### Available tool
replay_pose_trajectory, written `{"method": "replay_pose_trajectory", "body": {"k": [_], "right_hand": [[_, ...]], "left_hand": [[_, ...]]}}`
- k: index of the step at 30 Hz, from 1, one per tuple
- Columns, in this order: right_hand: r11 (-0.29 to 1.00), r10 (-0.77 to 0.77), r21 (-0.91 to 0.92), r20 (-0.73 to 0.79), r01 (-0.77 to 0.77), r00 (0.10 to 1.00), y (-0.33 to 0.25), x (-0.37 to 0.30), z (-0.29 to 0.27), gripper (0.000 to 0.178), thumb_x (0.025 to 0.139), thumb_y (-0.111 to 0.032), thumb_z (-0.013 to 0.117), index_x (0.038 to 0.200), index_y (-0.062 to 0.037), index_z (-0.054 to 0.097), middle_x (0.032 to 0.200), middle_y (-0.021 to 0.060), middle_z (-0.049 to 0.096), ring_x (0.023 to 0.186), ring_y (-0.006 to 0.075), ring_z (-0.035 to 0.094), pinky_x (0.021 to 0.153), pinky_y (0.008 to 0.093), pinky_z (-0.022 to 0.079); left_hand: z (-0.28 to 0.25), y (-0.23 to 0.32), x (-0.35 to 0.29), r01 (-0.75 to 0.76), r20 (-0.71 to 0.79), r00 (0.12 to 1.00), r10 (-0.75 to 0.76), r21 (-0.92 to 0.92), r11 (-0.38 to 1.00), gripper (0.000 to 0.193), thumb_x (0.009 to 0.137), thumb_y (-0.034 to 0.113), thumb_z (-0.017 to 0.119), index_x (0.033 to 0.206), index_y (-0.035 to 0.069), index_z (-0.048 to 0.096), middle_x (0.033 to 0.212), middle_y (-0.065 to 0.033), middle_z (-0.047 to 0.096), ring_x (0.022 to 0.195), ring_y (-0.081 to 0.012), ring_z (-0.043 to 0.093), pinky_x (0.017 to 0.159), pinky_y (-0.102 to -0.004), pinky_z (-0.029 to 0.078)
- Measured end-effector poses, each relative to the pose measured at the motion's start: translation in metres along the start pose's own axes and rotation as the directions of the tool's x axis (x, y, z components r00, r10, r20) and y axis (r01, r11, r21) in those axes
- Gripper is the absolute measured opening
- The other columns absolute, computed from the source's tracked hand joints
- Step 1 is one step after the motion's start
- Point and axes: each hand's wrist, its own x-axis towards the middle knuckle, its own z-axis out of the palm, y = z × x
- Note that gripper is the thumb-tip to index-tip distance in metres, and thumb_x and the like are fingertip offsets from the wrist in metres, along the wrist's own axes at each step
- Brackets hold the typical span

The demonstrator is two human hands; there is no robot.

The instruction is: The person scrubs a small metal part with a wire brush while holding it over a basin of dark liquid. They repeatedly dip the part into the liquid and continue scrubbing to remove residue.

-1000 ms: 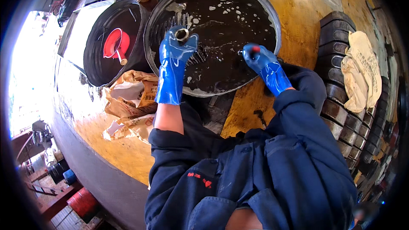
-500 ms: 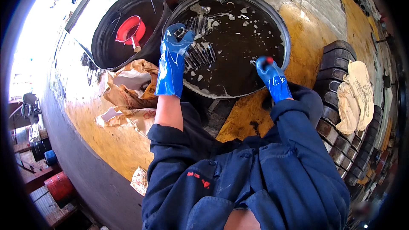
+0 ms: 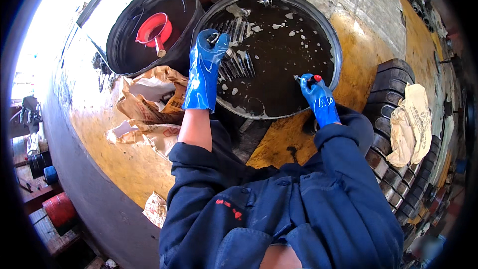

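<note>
Both my hands wear blue rubber gloves. My left hand grips the upper end of a ribbed metal part that lies half sunk in dark liquid with white foam flecks inside a large round black basin. My right hand is closed on a small tool with a red tip, held just above the liquid near the basin's right front rim.
A second black tub with a red funnel stands to the left. Crumpled brown paper bags lie on the yellow-stained floor. A black tyre with a paper bag on it lies at the right.
The view has shifted, so the basin and tubs sit further right and lower. My left hand stays on the ribbed part; my right hand keeps its tool near the basin's rim.
</note>
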Motion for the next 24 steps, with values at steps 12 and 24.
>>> {"method": "replay_pose_trajectory", "body": {"k": [12, 24], "right_hand": [[0.997, -0.049, 0.064, 0.016, 0.048, 0.999, -0.007, -0.001, -0.005, 0.029, 0.1, -0.041, 0.06, 0.112, -0.0192, 0.075, 0.107, 0.0166, 0.076, 0.098, 0.0398, 0.072, 0.083, 0.0476, 0.059], [0.996, -0.054, 0.064, -0.025, 0.056, 0.998, 0.013, 0.003, 0.011, 0.028, 0.099, -0.042, 0.063, 0.112, -0.0205, 0.076, 0.111, 0.0158, 0.075, 0.1, 0.0381, 0.073, 0.084, 0.0472, 0.059]], "left_hand": [[0.0, -0.004, 0.002, -0.039, -0.005, 0.999, 0.039, 0.06, 0.997, 0.048, 0.087, 0.035, 0.086, 0.12, 0.003, 0.07, 0.103, -0.0084, 0.075, 0.089, -0.0123, 0.067, 0.08, -0.0302, 0.057], [-0.005, 0.015, -0.006, -0.047, 0.033, 0.998, 0.044, 0.104, 0.993, 0.053, 0.088, 0.042, 0.083, 0.121, 0.003, 0.07, 0.105, -0.0132, 0.076, 0.095, -0.0202, 0.071, 0.088, -0.0359, 0.057]]}}
